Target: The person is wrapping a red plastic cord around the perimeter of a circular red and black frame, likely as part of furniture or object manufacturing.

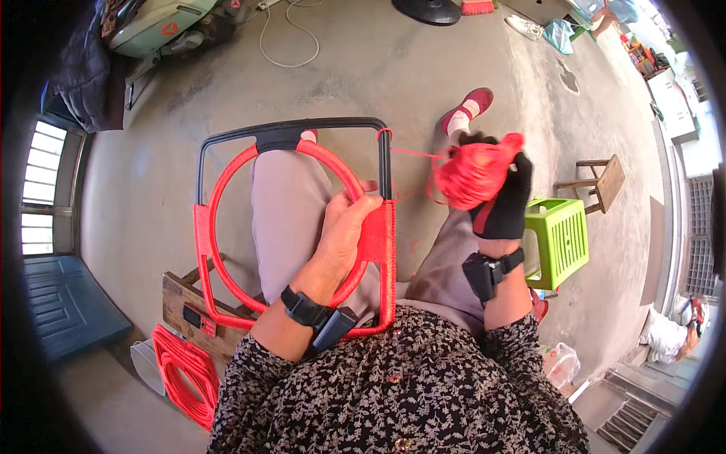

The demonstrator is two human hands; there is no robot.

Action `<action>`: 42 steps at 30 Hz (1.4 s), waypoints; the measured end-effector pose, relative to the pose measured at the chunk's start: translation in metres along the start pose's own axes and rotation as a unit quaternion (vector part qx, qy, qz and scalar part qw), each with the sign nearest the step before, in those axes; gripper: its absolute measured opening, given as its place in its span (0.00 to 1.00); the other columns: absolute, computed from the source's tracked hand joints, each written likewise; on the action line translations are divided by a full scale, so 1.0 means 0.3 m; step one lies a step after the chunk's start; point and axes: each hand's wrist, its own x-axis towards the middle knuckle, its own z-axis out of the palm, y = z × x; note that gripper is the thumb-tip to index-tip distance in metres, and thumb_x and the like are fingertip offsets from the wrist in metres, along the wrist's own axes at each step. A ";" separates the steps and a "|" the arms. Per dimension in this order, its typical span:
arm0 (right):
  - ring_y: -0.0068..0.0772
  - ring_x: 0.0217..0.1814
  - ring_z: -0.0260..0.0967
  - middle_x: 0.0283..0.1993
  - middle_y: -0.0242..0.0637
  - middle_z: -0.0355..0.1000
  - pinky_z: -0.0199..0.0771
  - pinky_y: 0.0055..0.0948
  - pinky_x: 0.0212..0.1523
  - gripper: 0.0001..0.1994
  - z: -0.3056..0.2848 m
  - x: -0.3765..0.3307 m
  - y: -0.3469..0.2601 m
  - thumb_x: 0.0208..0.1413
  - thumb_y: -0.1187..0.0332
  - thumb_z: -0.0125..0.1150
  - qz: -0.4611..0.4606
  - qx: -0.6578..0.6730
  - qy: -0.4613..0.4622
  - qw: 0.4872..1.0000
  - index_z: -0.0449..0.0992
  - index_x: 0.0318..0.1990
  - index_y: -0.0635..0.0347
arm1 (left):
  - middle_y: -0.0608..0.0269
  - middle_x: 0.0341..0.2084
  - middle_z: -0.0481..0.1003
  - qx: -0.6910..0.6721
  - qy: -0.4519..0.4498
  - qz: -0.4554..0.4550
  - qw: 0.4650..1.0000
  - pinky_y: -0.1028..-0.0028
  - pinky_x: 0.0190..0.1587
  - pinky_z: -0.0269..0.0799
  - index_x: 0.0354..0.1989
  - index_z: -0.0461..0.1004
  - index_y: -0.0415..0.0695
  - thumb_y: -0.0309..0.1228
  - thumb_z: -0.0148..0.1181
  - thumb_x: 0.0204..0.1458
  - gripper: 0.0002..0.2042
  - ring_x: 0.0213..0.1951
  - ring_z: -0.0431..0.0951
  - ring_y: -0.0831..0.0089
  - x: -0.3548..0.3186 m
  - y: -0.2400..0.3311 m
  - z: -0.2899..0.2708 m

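Note:
My left hand (344, 233) is bare and closed round the right side of a square frame (386, 265) with a ring inside it. Red cord covers the frame's lower part and most of the ring; the top and upper sides are bare black, and a black band joins ring and top bar. In a black glove, my right hand (508, 198) grips a bundle of red cord (473, 174) off to the frame's right. One strand runs taut from the bundle to a loop round the upper right bar. The frame stands over my lap, tilted toward me.
Left of me, a wooden stool (175, 303) bears a red phone (200, 319), with red-wrapped frames (185, 374) stacked beside a pale bucket (145, 365). On the right are a green plastic stool (563, 238) and a small wooden stool (605, 184). A scooter (162, 30) stands far left.

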 end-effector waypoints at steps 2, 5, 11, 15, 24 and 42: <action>0.34 0.42 0.69 0.38 0.36 0.70 0.69 0.33 0.46 0.21 -0.013 -0.025 -0.075 0.61 0.51 0.47 0.014 0.003 -0.004 1.000 0.67 0.48 0.61 | 0.64 0.30 0.73 0.006 -0.001 0.002 1.000 0.77 0.29 0.72 0.46 0.66 0.39 0.27 0.56 0.52 0.14 0.27 0.74 0.77 -0.004 0.011 0.001; 0.17 0.23 0.58 0.25 0.26 0.59 0.61 0.23 0.30 0.21 0.001 -0.099 -0.191 0.64 0.51 0.42 0.074 0.055 -0.001 0.996 0.66 0.45 0.63 | 0.64 0.30 0.73 -0.004 0.003 0.004 1.000 0.77 0.30 0.73 0.47 0.65 0.39 0.27 0.57 0.52 0.15 0.28 0.74 0.78 -0.010 0.022 -0.014; 0.26 0.29 0.64 0.32 0.31 0.67 0.67 0.25 0.37 0.24 -0.072 -0.168 -0.198 0.61 0.56 0.51 -0.029 -0.171 0.153 0.973 0.62 0.57 0.65 | 0.65 0.28 0.75 -0.029 -0.006 0.025 0.999 0.75 0.27 0.76 0.44 0.69 0.41 0.26 0.53 0.54 0.10 0.26 0.76 0.78 -0.015 0.035 0.007; 0.23 0.27 0.69 0.28 0.31 0.71 0.71 0.23 0.31 0.19 -0.057 -0.083 0.021 0.52 0.69 0.60 0.198 -0.393 0.121 0.890 0.70 0.51 0.65 | 0.64 0.28 0.75 -0.007 -0.030 0.009 0.999 0.76 0.28 0.76 0.41 0.71 0.41 0.25 0.54 0.55 0.07 0.26 0.76 0.79 0.001 0.020 -0.014; 0.19 0.24 0.67 0.24 0.30 0.70 0.70 0.23 0.26 0.06 0.085 -0.059 0.153 0.52 0.68 0.62 0.260 -0.454 0.003 0.853 0.73 0.31 0.60 | 0.65 0.29 0.76 -0.004 0.000 0.027 1.000 0.79 0.32 0.73 0.35 0.73 0.41 0.25 0.58 0.54 0.03 0.29 0.76 0.80 -0.001 -0.005 -0.034; 0.25 0.26 0.55 0.20 0.23 0.57 0.57 0.31 0.28 0.19 -0.257 -0.221 -0.443 0.42 0.45 0.62 -0.206 -0.275 0.460 0.819 0.61 0.20 0.43 | 0.68 0.25 0.75 -0.040 -0.002 -0.010 0.999 0.76 0.28 0.74 0.33 0.73 0.44 0.27 0.59 0.52 0.03 0.25 0.76 0.78 -0.005 0.001 -0.037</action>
